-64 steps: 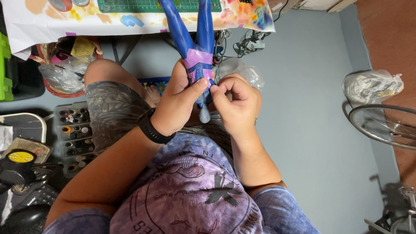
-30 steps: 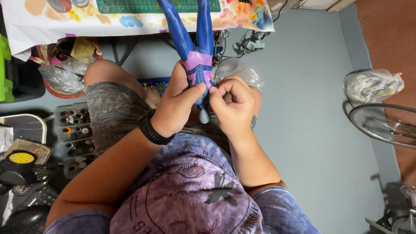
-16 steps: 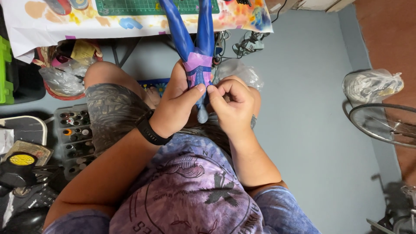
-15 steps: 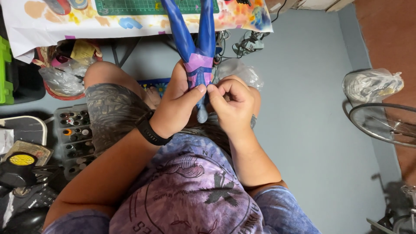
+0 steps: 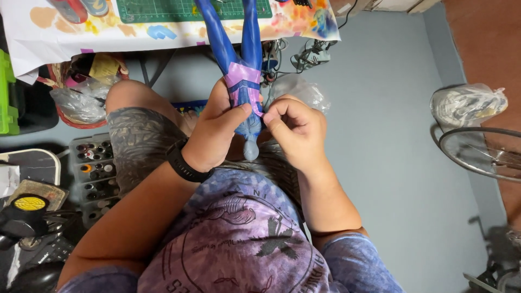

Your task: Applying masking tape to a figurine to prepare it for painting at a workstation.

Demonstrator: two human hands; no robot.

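Two hands work on one blue figure (image 5: 242, 81), and the head view is all I have to judge from. The figure hangs head down over the lap, its legs running up past the edge of the counter (image 5: 163, 30), its grey head just below the hands. My left hand (image 5: 217, 135) wraps the torso from the side, thumb laid across the front, so its fingers are clamped on the figure. My right hand (image 5: 296, 127) is bunched at the figure's waist with the fingertips drawn together on the edge of the pink wrap (image 5: 241, 78) that bands the hips; I cannot tell whether they pinch a loose end or only press it down.

As for progress, I judge the wrapping partly done: the pink band already sits around the hips with a dark stripe across it, while the legs and the lower torso show bare blue. What remains, as far as I can see, is whatever the right fingers are settling at that edge.

Around me, a tray of small paint pots (image 5: 95, 173) lies on the floor by the left knee, and a clear bag (image 5: 469, 106) sits well apart on the right.
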